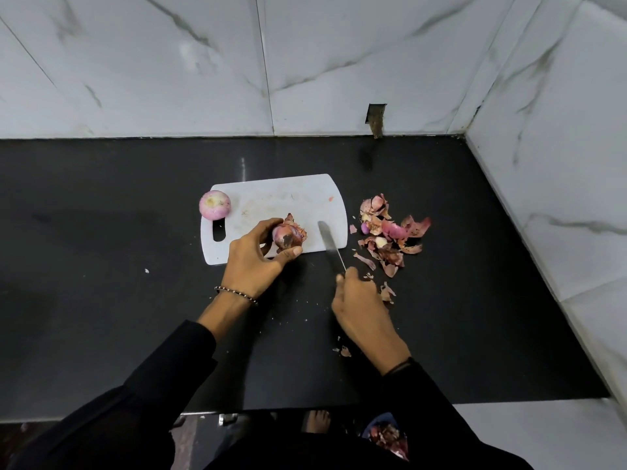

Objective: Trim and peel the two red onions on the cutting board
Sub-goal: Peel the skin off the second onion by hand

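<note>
The unpeeled onion (287, 236) is sitting near the middle of the frame, at the lower edge of the board (271, 201), with dry skin flaring from its upper right side. The left hand (252, 262) is gripping it from the left, fingers curled over its top and thumb pressing along its underside. The peeled onion (214, 205) is resting at the board's upper left corner, just above the handle slot (219, 231). Its pale trimmed end is facing up and its left side is hanging slightly past the edge, well apart from both hands.

The knife (326, 241) is slanting just right of the held onion, not touching it, its tip pointing to the upper left over the board's lower right part. The right hand (359, 310) is clamping the knife's handle below and right of the board, fingers wrapped round it so the handle is hidden.

A heap of peels (390, 235) is lying on the counter (101, 232) right of the board, with smaller scraps trailing down toward the right hand. A beaded bracelet (235, 295) is circling the left wrist, and black sleeves (163, 385) are covering both forearms. The dark counter is filling the middle band of the frame, with marble-patterned tiles (135, 62) rising behind it and along the right side. At the bottom edge, a bare foot (316, 421) is showing beside a container (390, 435) holding more peels.
</note>
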### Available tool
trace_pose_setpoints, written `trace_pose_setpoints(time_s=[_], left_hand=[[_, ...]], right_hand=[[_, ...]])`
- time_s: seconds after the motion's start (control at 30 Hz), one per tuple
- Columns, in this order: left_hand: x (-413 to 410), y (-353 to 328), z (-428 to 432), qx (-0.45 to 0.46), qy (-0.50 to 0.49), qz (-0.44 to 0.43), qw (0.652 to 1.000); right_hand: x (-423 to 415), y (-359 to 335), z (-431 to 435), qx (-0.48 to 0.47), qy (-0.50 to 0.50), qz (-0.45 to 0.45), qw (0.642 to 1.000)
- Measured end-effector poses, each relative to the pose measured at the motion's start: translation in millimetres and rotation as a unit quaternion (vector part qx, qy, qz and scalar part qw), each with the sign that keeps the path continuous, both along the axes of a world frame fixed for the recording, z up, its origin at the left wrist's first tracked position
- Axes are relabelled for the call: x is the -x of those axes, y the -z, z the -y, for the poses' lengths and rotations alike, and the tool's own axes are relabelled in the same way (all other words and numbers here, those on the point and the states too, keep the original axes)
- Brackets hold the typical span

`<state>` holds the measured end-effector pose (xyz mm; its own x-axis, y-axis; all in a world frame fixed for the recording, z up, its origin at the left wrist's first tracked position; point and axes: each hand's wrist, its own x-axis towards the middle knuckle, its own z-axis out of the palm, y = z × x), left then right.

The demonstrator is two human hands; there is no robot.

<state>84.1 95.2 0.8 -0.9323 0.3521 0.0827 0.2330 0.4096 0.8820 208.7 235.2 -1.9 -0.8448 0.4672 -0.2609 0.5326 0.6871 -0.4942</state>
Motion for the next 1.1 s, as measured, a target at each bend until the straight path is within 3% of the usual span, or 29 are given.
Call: trace_pose_setpoints(time_s=[0.2,0.43,0.63,0.83,1.1], left_hand=[[-6,0,7,-0.012,-0.017,-0.002,1.000],[-11,-4,1,-0.029,-0.002,0.006,1.000],[-17,-11,-1,-0.072,0.074,0.065,0.993],[-25,-13,-17,-0.130,0.120,0.122,0.977],[-36,-10,-46,-0.130,0.192,0.159,0.960]], right_hand=[[-2,-7,-14,-0.032,0.092,-0.008,0.995],[18,1,20,-0.037,0.018,-0.050,0.998],[22,3,14,-0.093,-0.025,-0.073,0.993],[8,-5,-12,0.074,0.068,-0.250,0.963],[-12,-22,-40,0.230,0.167,-0.286,0.915]])
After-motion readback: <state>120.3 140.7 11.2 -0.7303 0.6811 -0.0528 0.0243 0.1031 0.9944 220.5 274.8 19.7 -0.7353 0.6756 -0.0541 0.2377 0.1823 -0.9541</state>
